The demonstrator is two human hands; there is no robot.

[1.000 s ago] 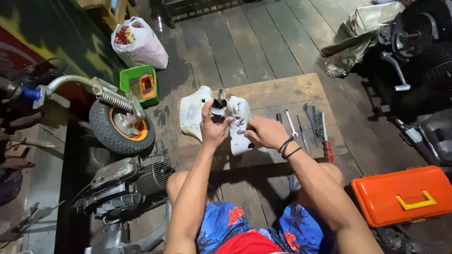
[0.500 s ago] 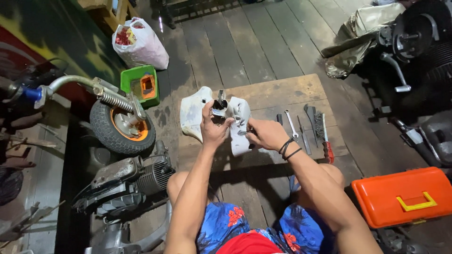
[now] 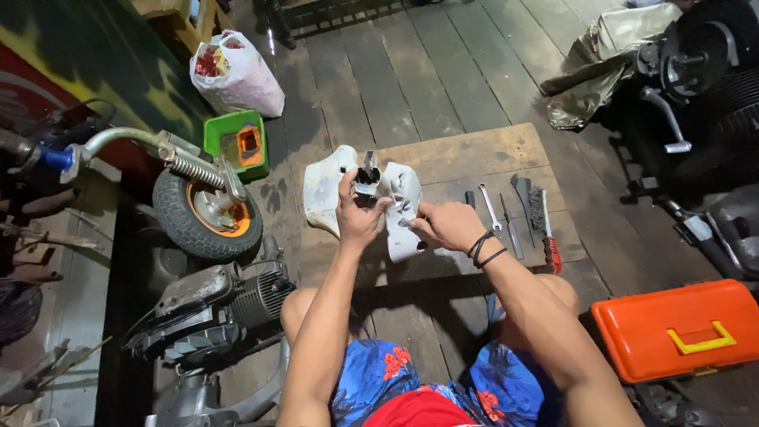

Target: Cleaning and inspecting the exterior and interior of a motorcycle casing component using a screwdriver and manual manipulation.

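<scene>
Almost nothing has shifted over the last second: both hands sit where they were, gripping the same white plastic cover, so the work is a steady hold rather than a new move. The left hand is closed around the cover's middle, just under a small dark metal part that sticks up from it. The right hand is curled on the cover's right lower edge, fingers pinched narrow; whether it holds a small tool there is too hidden to tell. The cover rests between the two hands, over a wooden board lying on the plank floor.

Counted out: one white cover, one board. Just right of the right hand lie four or five hand tools in a row, among them a wire brush and a red-handled one. Further right and nearer the person sits one orange toolbox with a yellow handle. Left of the left hand stand one small wheel with an orange hub, one green box, and beyond it one white plastic bag. One small engine lies below the left arm.
</scene>
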